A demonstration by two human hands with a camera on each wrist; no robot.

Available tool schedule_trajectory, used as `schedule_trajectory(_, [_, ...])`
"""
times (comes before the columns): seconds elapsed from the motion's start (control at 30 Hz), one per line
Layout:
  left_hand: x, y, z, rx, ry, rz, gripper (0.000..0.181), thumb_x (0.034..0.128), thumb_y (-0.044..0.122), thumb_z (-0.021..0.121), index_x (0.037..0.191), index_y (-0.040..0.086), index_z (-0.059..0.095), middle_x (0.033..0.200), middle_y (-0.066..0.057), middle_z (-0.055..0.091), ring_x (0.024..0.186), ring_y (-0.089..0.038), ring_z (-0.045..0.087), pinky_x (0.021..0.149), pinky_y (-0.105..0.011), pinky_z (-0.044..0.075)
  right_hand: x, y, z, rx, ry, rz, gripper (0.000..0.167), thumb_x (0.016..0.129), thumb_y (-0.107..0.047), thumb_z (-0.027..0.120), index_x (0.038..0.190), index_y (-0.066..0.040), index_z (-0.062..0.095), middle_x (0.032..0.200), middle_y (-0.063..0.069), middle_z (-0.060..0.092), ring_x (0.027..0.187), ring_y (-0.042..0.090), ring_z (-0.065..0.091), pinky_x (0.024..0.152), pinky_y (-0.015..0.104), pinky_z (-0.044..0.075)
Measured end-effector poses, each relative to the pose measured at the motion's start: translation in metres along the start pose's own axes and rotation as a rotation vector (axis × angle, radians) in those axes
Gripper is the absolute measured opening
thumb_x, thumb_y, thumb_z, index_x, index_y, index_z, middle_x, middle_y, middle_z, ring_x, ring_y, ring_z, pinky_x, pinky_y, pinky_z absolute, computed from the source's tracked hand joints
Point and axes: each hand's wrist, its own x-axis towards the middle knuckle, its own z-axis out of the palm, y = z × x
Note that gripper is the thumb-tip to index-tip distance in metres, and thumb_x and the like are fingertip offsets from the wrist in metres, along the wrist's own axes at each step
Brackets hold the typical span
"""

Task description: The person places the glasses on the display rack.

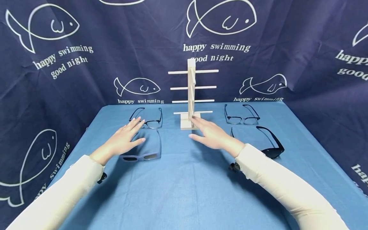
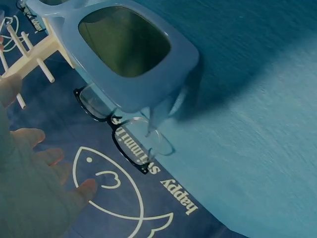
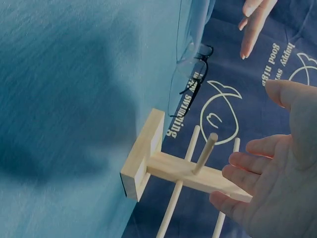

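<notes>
My left hand (image 1: 123, 139) hovers with fingers spread over the left side of the table, above blue-framed sunglasses (image 1: 141, 157) and just in front of black half-rim glasses (image 1: 152, 121). My right hand (image 1: 211, 134), fingers extended and holding nothing, is in the air before the base of a wooden rack (image 1: 191, 92) with several crossbars. The left wrist view shows the blue sunglasses (image 2: 124, 44) large, with the left hand (image 2: 39, 183) at the lower left. In the right wrist view the right hand (image 3: 277, 168) appears beside the rack (image 3: 183, 171); contact cannot be told.
At the back right lie clear half-rim glasses (image 1: 242, 119). Nearer, black sunglasses (image 1: 273, 151) rest partly behind the right forearm. A blue cloth covers the table (image 1: 172, 191), and a dark blue curtain (image 1: 161, 38) with fish drawings hangs behind and at both sides.
</notes>
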Motion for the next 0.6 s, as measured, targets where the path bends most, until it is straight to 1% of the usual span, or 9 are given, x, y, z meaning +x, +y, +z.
schedule_trajectory(0.13, [-0.004,-0.004,-0.001,-0.021,-0.012,-0.012,0.075,0.099,0.044,0.052,0.157,0.016,0.013,0.163,-0.012,0.009,0.149,-0.036,0.013,0.12,-0.062,0.014,0.003,-0.004,0.005,0.011,0.007,-0.013,0.071,0.098,-0.047,0.05,0.155,-0.014,0.023,0.159,0.012,0.026,0.144,0.032,0.03,0.119,0.054,0.029])
schedule_trajectory(0.23, [-0.006,-0.007,-0.001,-0.042,-0.017,-0.002,0.075,0.0991,0.041,0.052,0.156,0.012,0.014,0.162,-0.015,0.012,0.147,-0.039,0.017,0.119,-0.062,0.016,0.002,-0.007,0.01,0.018,0.009,-0.012,0.071,0.099,-0.048,0.049,0.155,-0.014,0.023,0.159,0.009,0.027,0.144,0.029,0.03,0.119,0.051,0.029])
schedule_trajectory(0.33, [-0.009,-0.009,-0.001,-0.063,-0.026,-0.009,0.077,0.0991,0.047,0.049,0.157,0.013,0.012,0.163,-0.014,0.01,0.148,-0.039,0.014,0.119,-0.064,0.015,0.002,-0.008,0.015,0.025,0.014,-0.007,0.07,0.099,-0.048,0.048,0.155,-0.015,0.022,0.159,0.007,0.027,0.144,0.027,0.031,0.12,0.05,0.029])
schedule_trajectory(0.47, [-0.015,-0.014,-0.002,-0.07,-0.033,-0.04,0.079,0.098,0.054,0.046,0.157,0.017,0.009,0.164,-0.012,0.007,0.149,-0.038,0.008,0.118,-0.066,0.012,0.005,-0.012,0.019,0.026,0.033,-0.032,0.069,0.099,-0.047,0.048,0.155,-0.014,0.023,0.159,0.008,0.028,0.144,0.028,0.031,0.12,0.05,0.029])
schedule_trajectory(0.6, [-0.02,-0.016,-0.003,-0.066,-0.033,-0.048,0.076,0.0992,0.048,0.048,0.157,0.016,0.01,0.163,-0.013,0.008,0.149,-0.038,0.005,0.118,-0.067,0.011,0.009,-0.018,0.022,0.006,0.032,-0.065,0.068,0.1,-0.046,0.047,0.155,-0.012,0.023,0.16,0.006,0.025,0.147,0.025,0.025,0.122,0.049,0.024])
